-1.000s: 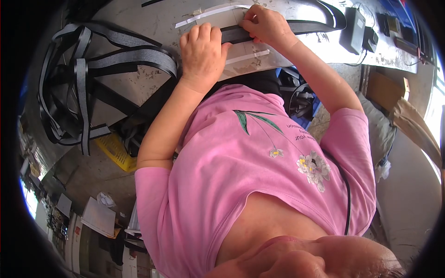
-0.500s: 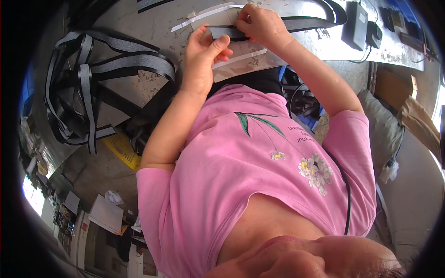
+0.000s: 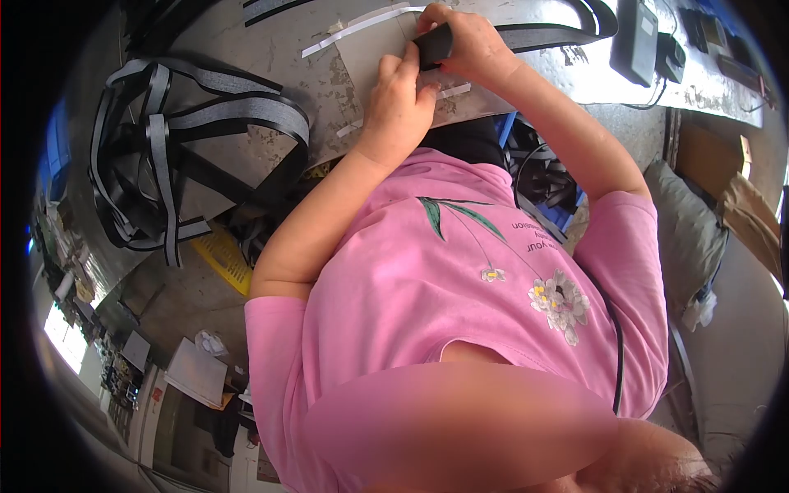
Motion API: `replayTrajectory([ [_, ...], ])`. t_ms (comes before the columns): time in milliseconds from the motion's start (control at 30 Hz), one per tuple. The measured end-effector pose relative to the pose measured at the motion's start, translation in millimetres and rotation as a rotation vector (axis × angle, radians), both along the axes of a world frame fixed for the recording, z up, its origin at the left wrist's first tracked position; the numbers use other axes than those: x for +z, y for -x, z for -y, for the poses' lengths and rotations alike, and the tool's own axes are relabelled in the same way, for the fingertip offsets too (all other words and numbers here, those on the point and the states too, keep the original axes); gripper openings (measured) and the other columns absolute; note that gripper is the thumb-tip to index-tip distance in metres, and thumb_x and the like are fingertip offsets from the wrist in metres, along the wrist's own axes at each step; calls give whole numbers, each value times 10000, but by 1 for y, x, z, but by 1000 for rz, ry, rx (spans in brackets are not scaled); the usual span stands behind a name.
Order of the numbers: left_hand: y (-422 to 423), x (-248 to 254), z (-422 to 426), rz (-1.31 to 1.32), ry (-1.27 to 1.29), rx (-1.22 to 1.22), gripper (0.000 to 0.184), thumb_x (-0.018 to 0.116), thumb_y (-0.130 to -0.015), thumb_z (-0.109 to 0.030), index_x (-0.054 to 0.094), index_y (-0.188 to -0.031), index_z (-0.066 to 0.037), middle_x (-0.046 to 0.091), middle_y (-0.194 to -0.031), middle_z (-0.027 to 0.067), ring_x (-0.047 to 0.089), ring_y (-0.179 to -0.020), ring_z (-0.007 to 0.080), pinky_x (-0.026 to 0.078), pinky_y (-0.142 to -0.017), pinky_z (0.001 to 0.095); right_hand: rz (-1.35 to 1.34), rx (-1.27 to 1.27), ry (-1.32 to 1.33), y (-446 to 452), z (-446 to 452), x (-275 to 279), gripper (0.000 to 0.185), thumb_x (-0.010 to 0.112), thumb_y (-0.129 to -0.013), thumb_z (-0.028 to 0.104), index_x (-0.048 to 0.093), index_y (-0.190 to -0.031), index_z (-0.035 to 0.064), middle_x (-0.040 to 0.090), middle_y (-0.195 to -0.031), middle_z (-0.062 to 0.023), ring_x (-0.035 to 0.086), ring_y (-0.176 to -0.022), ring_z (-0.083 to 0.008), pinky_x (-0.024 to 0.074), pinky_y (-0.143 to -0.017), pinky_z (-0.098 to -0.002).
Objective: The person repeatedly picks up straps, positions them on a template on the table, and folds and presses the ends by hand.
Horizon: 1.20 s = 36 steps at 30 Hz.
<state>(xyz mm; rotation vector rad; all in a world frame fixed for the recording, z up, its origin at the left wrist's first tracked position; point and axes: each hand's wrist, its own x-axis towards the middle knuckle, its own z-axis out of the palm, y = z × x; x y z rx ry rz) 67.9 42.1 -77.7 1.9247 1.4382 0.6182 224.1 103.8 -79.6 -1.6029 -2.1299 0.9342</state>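
Observation:
A black-and-grey webbing strap [image 3: 542, 38] runs across the table from the right to my hands, its near end folded over into a dark loop. My right hand [image 3: 475, 49] is closed round the strap at this fold. Close against it, my left hand [image 3: 396, 105] has its fingertips pressed on the left side of the folded end. Under the hands lies a flat plate [image 3: 370, 62] with a white strip [image 3: 353, 33] along its far side and another white strip [image 3: 454, 90] along its near side. My fingers hide part of the fold.
A tangled bundle of black-and-grey straps [image 3: 222, 111] hangs over the table's left edge. A black power adapter [image 3: 631, 45] with a cable lies at the right. Below the table are a blue crate [image 3: 563, 215] and a yellow object [image 3: 223, 261].
My left hand has moved right, up to my right hand. The strap's end, stretched out leftward before, is now folded back at my right hand's fingers.

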Motion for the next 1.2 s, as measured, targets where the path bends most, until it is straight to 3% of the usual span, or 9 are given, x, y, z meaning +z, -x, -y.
replayTrajectory([
  [100, -7, 12, 0, -123, 63, -25, 582, 646, -799, -132, 406, -1304, 33, 502, -984, 170, 590, -722, 327, 495, -688, 396, -234, -112, 93, -6, 2, 9, 218, 530, -859, 176, 582, -1045, 74, 645, -734, -139, 658, -716, -298, 520, -613, -380],
  [133, -9, 18, -1, -186, 133, -35, 597, 633, -806, -141, 380, -1316, 38, 499, -1005, 187, 596, -767, 367, 497, -712, 424, -290, -245, 369, -14, 2, 21, 235, 502, -901, 204, 579, -1080, 73, 619, -672, -115, 651, -621, -217, 513, -533, -319],
  [233, -13, 25, -2, -234, 158, -60, 618, 621, -818, -180, 345, -1321, 50, 492, -1043, 212, 598, -831, 392, 499, -732, 446, -417, -371, 354, -31, 13, 42, 263, 526, -898, 232, 566, -1082, 50, 604, -638, -91, 607, -545, -164, 497, -522, -296],
  [367, -16, 22, -4, -252, 151, -95, 641, 613, -828, -223, 320, -1324, 57, 486, -1068, 230, 597, -841, 403, 501, -728, 449, -251, -250, 120, -49, 24, 23, 389, 652, -794, 189, 503, -1122, 43, 635, -678, -85, 635, -632, -214, 498, -616, -330],
  [667, -31, 26, -10, -445, 101, -168, 666, 593, -855, -337, 319, -1293, 83, 485, -1015, 210, 607, -798, 387, 516, -682, 423, -214, -325, 46, -54, 24, -3, 473, 675, -765, 153, 426, -1153, 51, 645, -706, -91, 641, -693, -288, 504, -635, -364],
  [767, -31, 20, -11, -553, -82, -201, 713, 646, -805, -358, 370, -1265, 113, 496, -991, 158, 629, -743, 256, 530, -589, 314, -224, -332, 60, -55, 24, -3, 478, 678, -765, 149, 421, -1155, 50, 647, -717, -93, 641, -694, -291, 505, -634, -366],
  [967, -32, 24, -16, -716, -224, -257, 715, 665, -755, -418, 463, -1227, 80, 501, -1038, 105, 522, -975, 227, 453, -789, 349, -226, -320, 37, -58, 21, -6, 477, 669, -773, 152, 415, -1163, 48, 649, -728, -101, 641, -706, -296, 506, -641, -374],
  [1033, -28, 17, -15, -676, -346, -274, 738, 650, -751, -449, 464, -1242, 70, 480, -1182, 126, 427, -1128, 241, 358, -926, 415, -218, -323, 46, -58, 20, -5, 476, 666, -775, 154, 414, -1164, 48, 650, -730, -103, 641, -710, -299, 507, -643, -377],
  [1200, -25, 11, -11, -662, -317, -284, 758, 598, -784, -485, 409, -1312, 25, 410, -1326, 165, 350, -1244, 280, 272, -1010, 511, -192, -317, 45, -57, 19, -4, 443, 629, -784, 152, 414, -1157, 49, 651, -735, -134, 638, -716, -336, 505, -657, -403],
])
